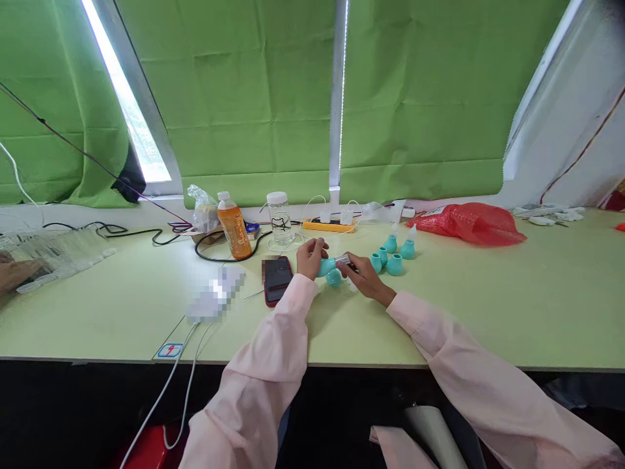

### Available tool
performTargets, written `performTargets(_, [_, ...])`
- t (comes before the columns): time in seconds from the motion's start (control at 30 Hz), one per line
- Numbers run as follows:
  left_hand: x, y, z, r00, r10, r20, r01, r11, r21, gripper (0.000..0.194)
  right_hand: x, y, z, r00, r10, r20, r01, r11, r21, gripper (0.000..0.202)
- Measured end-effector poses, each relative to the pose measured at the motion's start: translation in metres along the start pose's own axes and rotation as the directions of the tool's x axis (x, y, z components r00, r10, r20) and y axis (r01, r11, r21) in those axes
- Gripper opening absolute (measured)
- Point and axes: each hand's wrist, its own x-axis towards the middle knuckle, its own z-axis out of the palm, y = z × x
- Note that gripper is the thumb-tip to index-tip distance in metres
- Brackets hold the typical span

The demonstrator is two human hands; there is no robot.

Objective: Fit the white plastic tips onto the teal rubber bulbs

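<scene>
Above the table's middle, my left hand (309,258) is closed on a small teal bulb-shaped piece (326,266). From the right, my right hand (364,275) grips a short silver cylinder (343,259) that meets the teal piece end to end. Whether the two are joined, I cannot tell. Just below them a round teal piece (333,278) rests on the table, with a small whitish part (352,285) beside it. To the right of my hands stand several hollow teal pieces (394,265), and a translucent white tip tops one teal piece (407,249).
A phone (278,281) lies left of my hands. Behind are an orange drink bottle (235,227), a clear jar (280,221) and a yellow power strip (328,225). A red plastic bag (469,223) lies back right. Clear plastic tubes (58,254) fill the left end; cables cross the table's left part.
</scene>
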Motion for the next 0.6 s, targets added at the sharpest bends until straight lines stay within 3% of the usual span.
performTargets(0.13, [-0.012, 0.004, 0.011, 0.979, 0.046, 0.197, -0.042, 0.999, -0.026, 0.044, 0.003, 0.005, 0.002, 0.992, 0.114, -0.046, -0.105, 0.980, 0.167, 0.030])
performTargets(0.23, [-0.019, 0.010, 0.013, 0.943, 0.079, 0.324, -0.082, 0.997, -0.006, 0.035, 0.006, 0.010, 0.001, 0.976, 0.192, -0.103, -0.161, 0.955, 0.249, 0.031])
performTargets(0.37, [-0.021, 0.010, 0.013, 0.911, 0.100, 0.401, -0.129, 0.991, 0.045, 0.032, 0.008, 0.012, 0.000, 0.954, 0.264, -0.140, -0.215, 0.931, 0.294, 0.033])
performTargets(0.5, [-0.022, 0.006, 0.016, 0.886, 0.063, 0.459, -0.104, 0.992, 0.064, 0.027, 0.008, 0.012, 0.001, 0.937, 0.310, -0.160, -0.255, 0.922, 0.290, 0.038])
performTargets(0.6, [-0.023, 0.007, 0.015, 0.825, 0.037, 0.563, -0.054, 0.998, 0.013, 0.028, 0.008, 0.009, 0.000, 0.931, 0.345, -0.119, -0.295, 0.903, 0.313, 0.037])
